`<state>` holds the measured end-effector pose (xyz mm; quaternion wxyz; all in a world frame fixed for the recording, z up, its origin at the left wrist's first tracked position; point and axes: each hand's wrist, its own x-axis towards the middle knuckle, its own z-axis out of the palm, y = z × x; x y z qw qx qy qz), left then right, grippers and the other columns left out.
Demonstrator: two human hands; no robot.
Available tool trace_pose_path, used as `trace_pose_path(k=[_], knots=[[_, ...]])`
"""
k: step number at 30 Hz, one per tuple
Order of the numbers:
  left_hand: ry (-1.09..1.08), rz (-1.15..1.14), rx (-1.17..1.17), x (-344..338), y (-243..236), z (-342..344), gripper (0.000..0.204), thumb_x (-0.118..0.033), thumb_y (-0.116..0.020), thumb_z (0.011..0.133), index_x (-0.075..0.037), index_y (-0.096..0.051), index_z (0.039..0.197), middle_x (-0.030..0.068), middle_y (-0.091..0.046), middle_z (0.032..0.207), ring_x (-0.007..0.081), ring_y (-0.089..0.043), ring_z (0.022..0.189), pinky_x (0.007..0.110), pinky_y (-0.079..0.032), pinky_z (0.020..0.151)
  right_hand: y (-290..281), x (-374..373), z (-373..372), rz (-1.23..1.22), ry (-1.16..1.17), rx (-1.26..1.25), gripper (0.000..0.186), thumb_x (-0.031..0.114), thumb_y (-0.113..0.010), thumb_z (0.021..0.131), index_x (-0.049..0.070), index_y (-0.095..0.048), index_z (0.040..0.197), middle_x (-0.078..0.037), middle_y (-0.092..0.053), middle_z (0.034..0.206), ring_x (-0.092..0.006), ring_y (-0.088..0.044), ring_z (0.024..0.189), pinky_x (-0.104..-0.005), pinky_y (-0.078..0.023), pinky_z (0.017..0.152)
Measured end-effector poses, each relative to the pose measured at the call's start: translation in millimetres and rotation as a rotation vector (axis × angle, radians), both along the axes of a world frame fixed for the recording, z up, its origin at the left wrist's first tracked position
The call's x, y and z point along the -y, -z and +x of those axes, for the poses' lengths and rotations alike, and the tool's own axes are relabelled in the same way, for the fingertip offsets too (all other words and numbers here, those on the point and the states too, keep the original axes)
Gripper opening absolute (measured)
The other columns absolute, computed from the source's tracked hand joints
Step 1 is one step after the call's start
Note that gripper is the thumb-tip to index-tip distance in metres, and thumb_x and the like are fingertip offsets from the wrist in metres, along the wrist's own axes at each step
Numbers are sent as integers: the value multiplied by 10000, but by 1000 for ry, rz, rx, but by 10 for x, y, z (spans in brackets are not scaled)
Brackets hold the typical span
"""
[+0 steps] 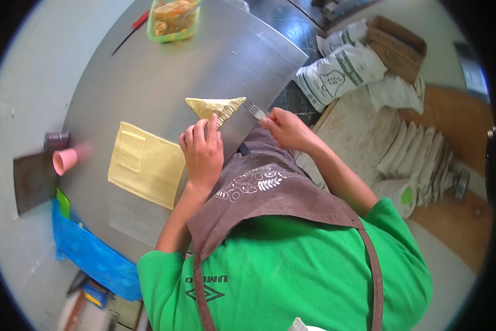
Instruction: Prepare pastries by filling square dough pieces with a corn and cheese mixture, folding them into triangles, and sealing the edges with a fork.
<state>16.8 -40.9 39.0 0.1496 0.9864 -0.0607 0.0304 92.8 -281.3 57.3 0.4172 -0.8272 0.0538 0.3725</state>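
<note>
A triangular folded pastry (215, 106) lies near the right side of the steel table, with crimped ridges along its lower right edge. My left hand (203, 154) is open beside it, its index fingertip touching the pastry's near edge. Closed around a metal fork (252, 109) is my right hand (285, 128). The fork's tines point at the pastry's right corner, close to the crimped edge. Left of my left hand lie pale yellow dough sheets (148, 171), with a smaller rectangular piece on top.
On the steel table (148, 77), a green container of filling (173, 36) and a red-handled knife (140, 21) sit at the far end. A pink cup (66, 161) and blue plastic (96, 251) are at the left edge. White sacks (342, 71) and a cardboard box (396, 47) stand at right.
</note>
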Motion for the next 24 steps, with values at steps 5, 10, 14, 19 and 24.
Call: trace_pose_path(k=[5,10,14,19,24], knots=[[142,-121,238,105,-315,-141,389,-171,-723,966,-140,-710,1354,59,-712,1283,261,-646,1206,470,-443,1058,-684,-334,-37,-187,-873,575,143,168,-651,1003,32,-693,991,-210,-758,915,-373,-761,875,-485,-588,732],[-50,-499,179,-131,-211,-295,113,-174,-749,962,-120,-754,1062,54,-764,895,262,-729,856,431,-496,869,-1261,-828,392,-69,-1223,818,172,158,-712,946,53,-719,1083,-171,-758,973,-368,-756,865,-463,-604,741],[-346,-678,299,-224,-437,-336,67,-144,-736,980,-83,-760,993,73,-773,937,300,-706,832,422,-488,810,-1657,-1017,923,229,-564,607,689,160,-958,761,64,-685,1387,-70,-774,1095,-139,-717,836,-321,-599,802],[-622,-713,409,-300,-482,-481,120,-161,-751,995,-56,-756,1051,117,-758,938,329,-700,836,437,-522,789,-1135,-1865,530,297,-1112,411,364,127,-881,876,48,-785,1218,-101,-817,989,-167,-761,859,-325,-598,817],[-1010,-855,567,-91,-269,-587,180,-190,-770,994,-33,-733,1074,137,-744,971,356,-699,886,455,-545,819,-1001,-2393,647,318,-1324,507,107,64,-779,958,9,-777,1049,-111,-809,900,-166,-777,829,-337,-609,770]])
